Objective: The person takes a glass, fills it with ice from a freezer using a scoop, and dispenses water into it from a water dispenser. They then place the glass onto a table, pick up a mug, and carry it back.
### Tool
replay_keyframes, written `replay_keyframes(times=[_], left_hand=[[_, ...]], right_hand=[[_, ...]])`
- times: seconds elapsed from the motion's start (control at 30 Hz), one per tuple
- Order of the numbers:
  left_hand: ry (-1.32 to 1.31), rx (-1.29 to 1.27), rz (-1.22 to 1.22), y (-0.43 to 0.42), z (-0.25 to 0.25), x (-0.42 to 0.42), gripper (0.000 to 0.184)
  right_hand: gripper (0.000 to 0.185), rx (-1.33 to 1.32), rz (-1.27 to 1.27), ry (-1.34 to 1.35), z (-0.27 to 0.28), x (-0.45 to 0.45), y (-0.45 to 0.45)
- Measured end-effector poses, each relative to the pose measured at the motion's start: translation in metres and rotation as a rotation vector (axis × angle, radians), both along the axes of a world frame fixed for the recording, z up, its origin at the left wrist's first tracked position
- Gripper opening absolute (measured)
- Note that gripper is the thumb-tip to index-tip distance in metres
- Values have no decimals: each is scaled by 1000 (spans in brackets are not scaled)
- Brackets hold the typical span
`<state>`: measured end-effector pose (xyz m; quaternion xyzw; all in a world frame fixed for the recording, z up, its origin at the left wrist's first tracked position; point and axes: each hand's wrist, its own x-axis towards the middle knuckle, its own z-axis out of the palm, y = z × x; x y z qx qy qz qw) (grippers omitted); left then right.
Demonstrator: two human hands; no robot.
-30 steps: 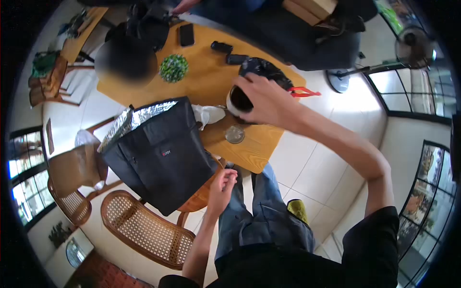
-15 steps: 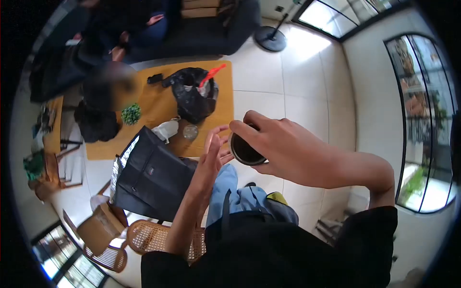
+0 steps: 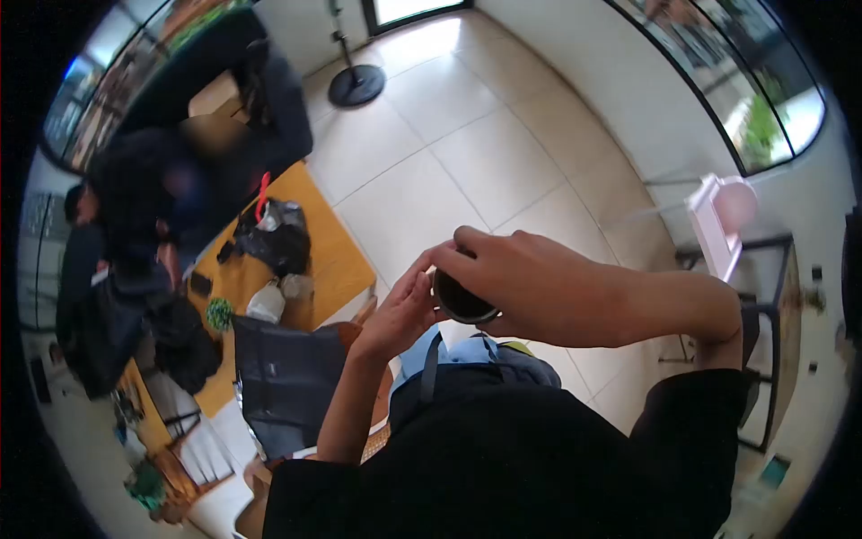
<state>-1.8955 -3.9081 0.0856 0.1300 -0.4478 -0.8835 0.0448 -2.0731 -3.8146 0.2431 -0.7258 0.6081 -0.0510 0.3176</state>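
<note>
A dark round cup [image 3: 460, 298] with a pale rim is held in front of my body, its dark round face turned toward the camera. My right hand [image 3: 516, 283] wraps over its top and right side, fingers closed on it. Against its left side are the bent fingers of my left hand [image 3: 404, 314], also gripping it. Part of the cup is hidden behind my hands. Below and left of my left hand stands a large black insulated bag [image 3: 292, 377].
On the wooden table [image 3: 346, 269] are a black plastic bag [image 3: 278, 242], a white packet [image 3: 267, 304], a clear container [image 3: 297, 287] and a small green plant [image 3: 219, 314]. A person [image 3: 135, 216] is beyond it. A pink-topped item [image 3: 718, 220] stands right, near a black-framed rack [image 3: 763, 332].
The view has turned to the right, so the table and bag now lie further left. My left hand has moved from spread fingers beside the cup to gripping its left side.
</note>
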Motion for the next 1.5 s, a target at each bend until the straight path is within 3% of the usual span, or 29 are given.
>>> replay_keyframes(times=[0.07, 0.17, 0.27, 0.7, 0.9, 1.1, 1.23, 1.5], left_hand=[[21, -134, -159, 27, 0, -22, 84], [127, 24, -368, 68, -13, -48, 96], [73, 295, -558, 112, -20, -70, 102], [-80, 324, -998, 242, -19, -197, 90], [36, 375, -1264, 294, 1, -279, 88], [11, 395, -1487, 359, 13, -356, 96], [-13, 411, -1614, 416, 13, -390, 98], [-70, 379, -1830, 571, 7, -425, 98]], right_hand=[[59, -11, -51, -16, 5, -8, 47], [56, -6, -129, -64, 8, -17, 113], [52, 15, -252, -73, 14, -23, 169], [55, -43, -823, -21, 36, -59, 344], [62, -89, -1132, 6, 30, -86, 402], [68, -357, -1552, 34, 23, -96, 460], [75, -495, -1774, -103, 4, -97, 508], [86, -905, -2087, -104, -42, -86, 620]])
